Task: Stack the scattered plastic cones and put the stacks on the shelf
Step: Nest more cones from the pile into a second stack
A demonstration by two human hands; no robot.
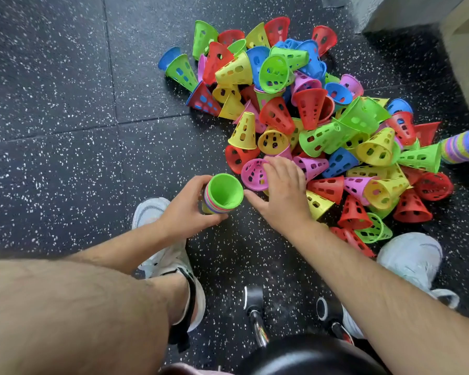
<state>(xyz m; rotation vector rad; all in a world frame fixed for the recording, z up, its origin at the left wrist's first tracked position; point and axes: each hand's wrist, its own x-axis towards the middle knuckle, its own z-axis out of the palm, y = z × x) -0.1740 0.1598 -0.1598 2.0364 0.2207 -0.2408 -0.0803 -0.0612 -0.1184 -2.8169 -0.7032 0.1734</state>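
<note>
Stacking step: the left hand (pixel 184 211) wraps its grip round the stack (pixel 222 194) beside the pile (pixel 309 109) on the floor (pixel 65 104). The right hand (pixel 283 194) lies over a pink cone (pixel 252 175), grip wide; next, it likely needs to close and nest it.

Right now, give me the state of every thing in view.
Stack, held mouth up, green innermost.
Left hand, grips Stack.
Pink cone, on its side, unstacked.
Right hand, fingers rest on Pink cone.
Pile, loose on floor.
Long stack, lying beside Pile.
</note>
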